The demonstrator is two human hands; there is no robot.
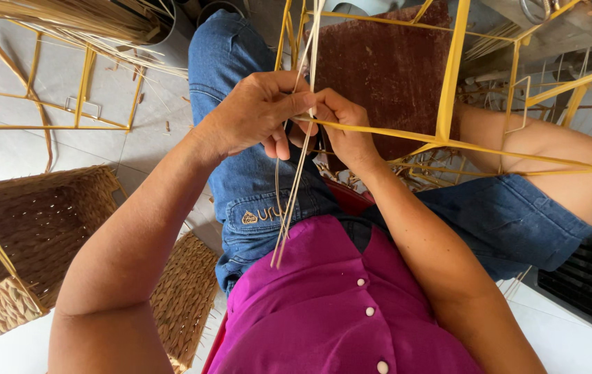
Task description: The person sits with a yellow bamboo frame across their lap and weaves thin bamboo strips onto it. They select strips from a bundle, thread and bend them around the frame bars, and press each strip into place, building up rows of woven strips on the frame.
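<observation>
Between the knees, left hand point(251, 114) and right hand point(343, 128) pinch pale reed strands point(294, 187) at the yellow frame's point(448, 76) bar; fingertips seem hidden. Woven basket point(33, 235) at eight o'clock.

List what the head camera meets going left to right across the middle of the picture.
Woven basket → left hand → pale straw strands → right hand → yellow frame → dark grate.
</observation>
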